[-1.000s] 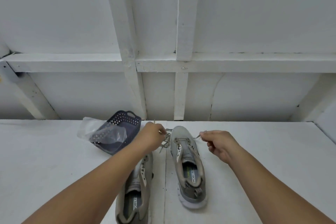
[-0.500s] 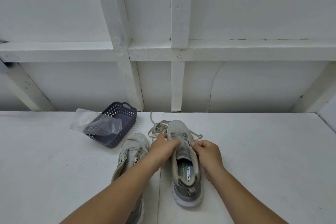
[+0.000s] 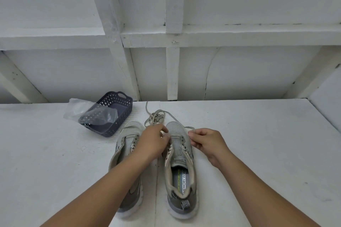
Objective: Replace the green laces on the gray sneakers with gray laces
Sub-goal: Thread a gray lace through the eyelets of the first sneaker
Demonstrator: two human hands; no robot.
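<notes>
Sneakers: two gray mesh sneakers, toes up-frame, centre of the white desk point(image 3: 258, 153); right sneaker point(image 3: 180, 164) fully visible, insole text showing.
Lace: gray lace point(image 3: 155, 116) piled loose just above the toes, threaded at the right sneaker's lowest eyelets.
Hands: left hand point(image 3: 153, 142) fingers curled, pinching lace at the left eyelet row; right hand point(image 3: 206, 142) pinching the other lace end.
Hidden: left sneaker point(image 3: 129, 138) mostly under the left forearm.
Room: dark basket point(image 3: 118, 105) with a clear plastic bag point(image 3: 81, 108) left of centre; wall edge behind.
</notes>
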